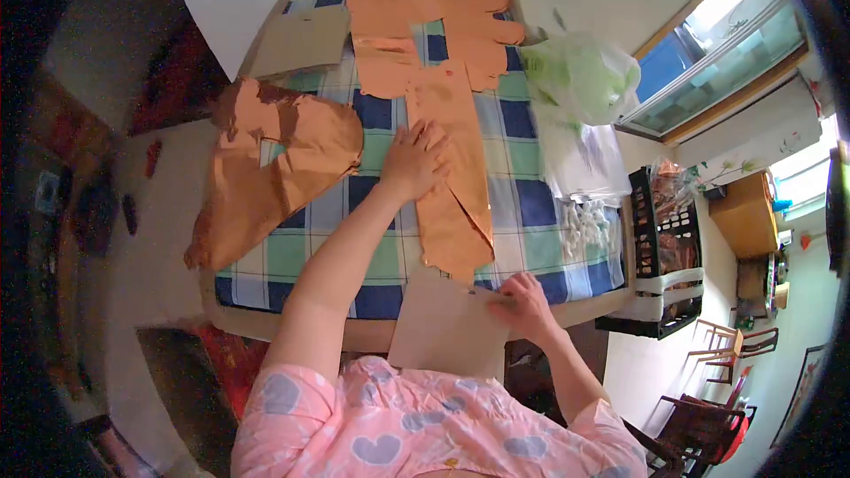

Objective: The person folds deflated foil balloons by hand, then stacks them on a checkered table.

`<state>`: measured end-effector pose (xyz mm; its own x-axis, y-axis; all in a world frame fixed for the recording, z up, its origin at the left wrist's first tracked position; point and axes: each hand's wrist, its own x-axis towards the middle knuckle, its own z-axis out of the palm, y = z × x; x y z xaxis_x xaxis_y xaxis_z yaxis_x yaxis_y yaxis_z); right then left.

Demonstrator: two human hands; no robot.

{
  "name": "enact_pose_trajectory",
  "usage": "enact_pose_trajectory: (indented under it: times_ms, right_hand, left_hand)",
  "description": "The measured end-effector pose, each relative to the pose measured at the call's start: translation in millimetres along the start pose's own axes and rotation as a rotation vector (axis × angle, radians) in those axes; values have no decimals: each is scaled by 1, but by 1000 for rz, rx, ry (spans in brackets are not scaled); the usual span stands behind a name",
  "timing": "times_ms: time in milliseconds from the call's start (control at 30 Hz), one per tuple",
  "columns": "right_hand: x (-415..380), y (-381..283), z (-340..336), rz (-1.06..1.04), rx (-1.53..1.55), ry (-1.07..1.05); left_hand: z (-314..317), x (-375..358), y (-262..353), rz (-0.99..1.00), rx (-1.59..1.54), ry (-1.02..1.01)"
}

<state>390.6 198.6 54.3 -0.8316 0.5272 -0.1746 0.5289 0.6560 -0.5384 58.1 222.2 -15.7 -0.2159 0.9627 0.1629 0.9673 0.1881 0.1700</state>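
A long, folded orange-tan piece of soft material (456,150) lies down the middle of the checked cloth. My left hand (416,162) rests flat on its left part, fingers spread and holding nothing. At the table's near edge is a pale grey-beige cardboard sheet (452,323), its upper edge touching or under the piece's near end. My right hand (529,308) grips the sheet's upper right corner between thumb and fingers. More orange-tan pieces are spread at the far side (478,18), and a large crumpled one (283,159) lies to the left.
The checked tablecloth (513,168) covers the table. Another cardboard sheet (301,42) lies at the far left. Along the right are a translucent plastic bag with green print (584,80), clear plastic sleeves (584,164) and a crumpled white heap (589,228). A black crate (655,310) stands beside the table.
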Motion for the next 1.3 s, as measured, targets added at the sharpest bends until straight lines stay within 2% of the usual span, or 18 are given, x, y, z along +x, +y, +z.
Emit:
enact_pose_trajectory:
  times_ms: [67, 167, 200, 267, 333, 367, 400, 467, 533, 600, 700, 767, 800, 900, 933, 1100, 1200, 1300]
  right_hand:
    - [8, -9, -13, 38, 327, -120]
    - [56, -14, -48, 65, 730, -97]
    - [82, -7, -55, -4, 669, -51]
    - [139, 14, -64, -105, 601, -40]
    - [180, 18, -76, -84, 565, -126]
    - [196, 14, -81, -33, 532, -173]
    - [209, 11, -85, 17, 498, -220]
    - [237, 31, -74, -98, 329, -158]
    - [252, 45, -62, -166, 224, -84]
    - [252, 45, -56, -195, 183, -1]
    - [235, 27, -45, -179, -160, 366]
    - [219, 26, -19, -316, -166, 441]
    - [212, 23, -6, -389, -171, 480]
    - [180, -19, 16, -271, -326, 374]
    - [181, -14, 25, -209, -310, 317]
    - [194, -16, 30, -135, -397, 379]
    - [197, -13, 35, -128, -416, 402]
    - [196, -14, 35, -117, -411, 386]
  left_hand:
    - [1, -2, 0, 12, -12, 29]
    - [13, 3, -7, 29, -42, 27]
    - [18, 8, -10, 38, -54, 21]
    - [15, 34, -26, 69, -76, -250]
    - [8, 44, -41, 21, -402, -405]
    - [6, 42, -45, -38, -723, -417]
    - [4, 42, -51, -81, -906, -418]
    - [3, 44, -60, -152, -1136, -412]
    - [4, 44, -62, -65, -1075, -308]
    - [2, 37, -59, 148, -849, -107]
    - [-5, 31, -56, 82, -858, -285]
    - [2, 33, -56, 106, -774, -321]
    - [8, 33, -55, 121, -717, -267]
    - [21, 29, -46, 136, -548, -11]
    - [21, 28, -43, 124, -535, -28]
    - [-6, 21, -23, 4, -387, -25]
    - [-5, 26, -32, -57, -938, -69]
    - [-9, 18, -22, -230, -418, 617]
